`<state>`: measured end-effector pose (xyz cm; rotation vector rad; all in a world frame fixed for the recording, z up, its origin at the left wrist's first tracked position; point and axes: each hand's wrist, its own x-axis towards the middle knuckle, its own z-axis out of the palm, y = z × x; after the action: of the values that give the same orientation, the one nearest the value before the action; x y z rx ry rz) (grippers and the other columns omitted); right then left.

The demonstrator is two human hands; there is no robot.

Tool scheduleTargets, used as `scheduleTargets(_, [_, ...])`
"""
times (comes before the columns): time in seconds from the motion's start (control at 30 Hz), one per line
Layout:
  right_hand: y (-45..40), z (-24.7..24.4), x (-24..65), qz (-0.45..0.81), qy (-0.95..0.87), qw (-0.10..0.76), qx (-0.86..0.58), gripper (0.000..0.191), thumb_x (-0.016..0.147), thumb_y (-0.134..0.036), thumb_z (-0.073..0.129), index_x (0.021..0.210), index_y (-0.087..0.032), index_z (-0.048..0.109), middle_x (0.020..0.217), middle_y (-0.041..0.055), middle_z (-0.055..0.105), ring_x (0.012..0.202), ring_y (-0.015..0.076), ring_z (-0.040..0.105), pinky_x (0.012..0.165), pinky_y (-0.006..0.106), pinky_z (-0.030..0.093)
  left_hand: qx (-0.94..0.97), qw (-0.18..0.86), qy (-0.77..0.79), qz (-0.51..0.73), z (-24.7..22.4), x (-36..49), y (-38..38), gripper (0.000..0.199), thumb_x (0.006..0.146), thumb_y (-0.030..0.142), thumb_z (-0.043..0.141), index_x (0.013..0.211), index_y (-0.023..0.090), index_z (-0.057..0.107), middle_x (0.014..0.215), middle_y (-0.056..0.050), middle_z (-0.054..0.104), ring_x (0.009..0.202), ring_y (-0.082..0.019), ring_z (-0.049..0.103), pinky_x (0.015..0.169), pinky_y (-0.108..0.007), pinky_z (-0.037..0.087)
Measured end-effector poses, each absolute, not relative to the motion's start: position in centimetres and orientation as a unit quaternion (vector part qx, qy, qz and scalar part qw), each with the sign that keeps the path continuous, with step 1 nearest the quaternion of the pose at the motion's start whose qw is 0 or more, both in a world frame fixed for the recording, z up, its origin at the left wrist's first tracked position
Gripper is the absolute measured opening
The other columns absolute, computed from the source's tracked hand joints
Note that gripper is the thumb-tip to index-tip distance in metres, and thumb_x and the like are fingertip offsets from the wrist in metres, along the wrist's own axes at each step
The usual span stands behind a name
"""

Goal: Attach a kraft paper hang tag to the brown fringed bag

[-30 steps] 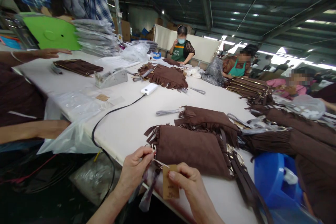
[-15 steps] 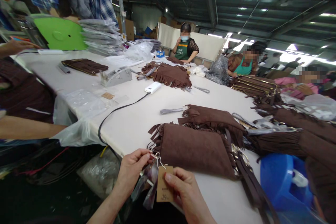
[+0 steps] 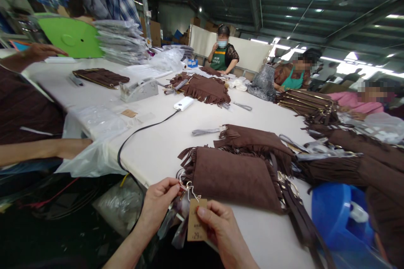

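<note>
A brown fringed bag (image 3: 233, 178) lies flat at the front edge of the white table (image 3: 151, 143). At its lower left corner, a white string (image 3: 190, 189) runs through a small ring down to a tan paper tag (image 3: 196, 222) marked 29. My right hand (image 3: 217, 222) pinches the tag between thumb and fingers. Left of the ring, my left hand (image 3: 164, 193) is closed, its fingertips pinched on the string. Straps with metal clasps (image 3: 296, 201) hang from the bag's right side. Behind it lies another brown fringed bag (image 3: 259, 138).
A blue container (image 3: 334, 214) stands at the right beside piled brown bags (image 3: 344, 168). A white device (image 3: 184, 104) with a black cable and a tape dispenser (image 3: 139, 90) sit farther back. At the left, a co-worker's arm (image 3: 44, 151) reaches to clear plastic. Other people work behind.
The co-worker's lower hand at the left has moved right, into the plastic, and the upper hand has also shifted right. My hands keep nearly the same place and hold.
</note>
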<state>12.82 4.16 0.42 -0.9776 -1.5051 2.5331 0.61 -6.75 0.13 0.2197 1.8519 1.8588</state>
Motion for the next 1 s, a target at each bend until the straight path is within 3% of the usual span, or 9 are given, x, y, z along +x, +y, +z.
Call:
scheduleTargets(0.2, [4.1, -0.2, 13.1, 0.829, -0.473, 0.013, -0.299, 0.034, 0.060, -0.043, 0.075, 0.072, -0.014, 0.063, 0.060, 0.0004, 0.057, 0.052, 0.0095, 0.048, 0.052, 0.023, 0.036, 0.079, 0.250, 0.669, 0.695, 0.3, 0.9, -6.6, 0.021, 0.058, 0.033, 0.066, 0.067, 0.014, 0.065, 0.066, -0.002, 0.065, 0.062, -0.012, 0.053, 0.058, -0.020, 0.039])
scheduleTargets(0.4, [3.6, 0.1, 12.8, 0.841, -0.436, 0.010, -0.322, 0.037, 0.050, -0.042, 0.079, 0.066, -0.013, 0.062, 0.057, 0.0010, 0.059, 0.046, 0.0082, 0.047, 0.043, 0.020, 0.030, 0.028, 0.255, 0.593, 0.763, 0.7, 1.2, -7.3, 0.013, 0.052, 0.026, 0.067, 0.057, 0.014, 0.062, 0.061, -0.001, 0.062, 0.058, -0.010, 0.049, 0.057, -0.019, 0.039])
scheduleTargets(0.53, [3.5, 0.3, 12.5, 0.852, -0.419, 0.012, -0.314, 0.036, 0.049, -0.041, 0.079, 0.061, -0.013, 0.060, 0.053, 0.0000, 0.058, 0.041, 0.0065, 0.046, 0.036, 0.017, 0.023, -0.003, 0.258, 0.555, 0.791, 0.6, 1.0, -7.8, 0.015, 0.050, 0.025, 0.070, 0.053, 0.014, 0.060, 0.060, 0.000, 0.061, 0.055, -0.010, 0.049, 0.055, -0.019, 0.039])
scheduleTargets(0.73, [3.5, 0.3, 12.2, 0.867, -0.401, 0.014, -0.295, 0.034, 0.051, -0.037, 0.078, 0.066, -0.011, 0.062, 0.056, 0.0011, 0.059, 0.043, 0.0062, 0.047, 0.036, 0.016, 0.024, -0.022, 0.254, 0.521, 0.814, 0.9, 0.9, -8.0, 0.020, 0.048, 0.024, 0.073, 0.055, 0.014, 0.058, 0.062, -0.003, 0.063, 0.056, -0.011, 0.051, 0.055, -0.020, 0.040])
scheduleTargets(0.87, [3.5, 0.4, 12.2, 0.871, -0.399, 0.008, -0.288, 0.030, 0.053, -0.032, 0.077, 0.068, -0.011, 0.062, 0.058, 0.0014, 0.060, 0.043, 0.0061, 0.048, 0.036, 0.016, 0.024, -0.007, 0.294, 0.504, 0.812, 1.1, 1.6, -8.1, 0.020, 0.053, 0.025, 0.072, 0.061, 0.015, 0.056, 0.063, -0.003, 0.064, 0.058, -0.013, 0.052, 0.058, -0.021, 0.042])
scheduleTargets(1.0, [3.4, 0.5, 11.8, 0.872, -0.400, -0.014, -0.282, 0.031, 0.054, -0.031, 0.076, 0.072, -0.010, 0.062, 0.058, 0.0012, 0.060, 0.040, 0.0027, 0.041, 0.035, 0.016, 0.019, 0.026, 0.306, 0.548, 0.778, 0.7, 2.9, -9.0, 0.020, 0.061, 0.031, 0.071, 0.067, 0.018, 0.058, 0.051, 0.004, 0.052, 0.052, -0.009, 0.041, 0.051, -0.018, 0.035])
